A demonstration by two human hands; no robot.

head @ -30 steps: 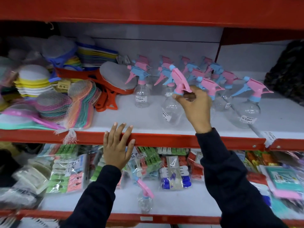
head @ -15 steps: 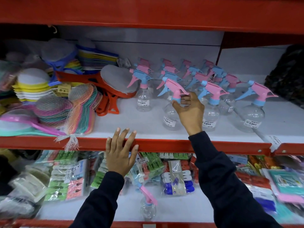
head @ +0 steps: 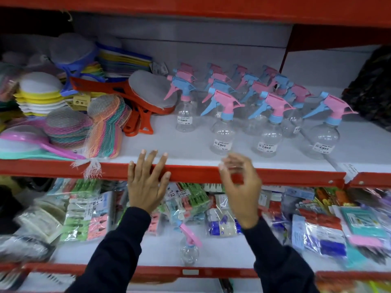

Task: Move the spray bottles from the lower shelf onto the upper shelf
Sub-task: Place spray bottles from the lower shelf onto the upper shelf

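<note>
Along the red metal front rail of the upper shelf (head: 201, 173), clear round spray bottles with pink-and-blue trigger heads (head: 222, 132) stand upright behind it. Below that rail, on the lower white shelf (head: 148, 250), one clear spray bottle with a pink trigger (head: 189, 248) stands upright between the sleeves. The left hand (head: 146, 187) lies flat on the rail, holding nothing; the right hand (head: 241, 187), blurred, loosely curled and empty, looks about equally near.

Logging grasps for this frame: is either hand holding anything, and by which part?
Nothing is held. The left hand rests flat on the shelf edge; the right hand is empty, blurred.
</note>
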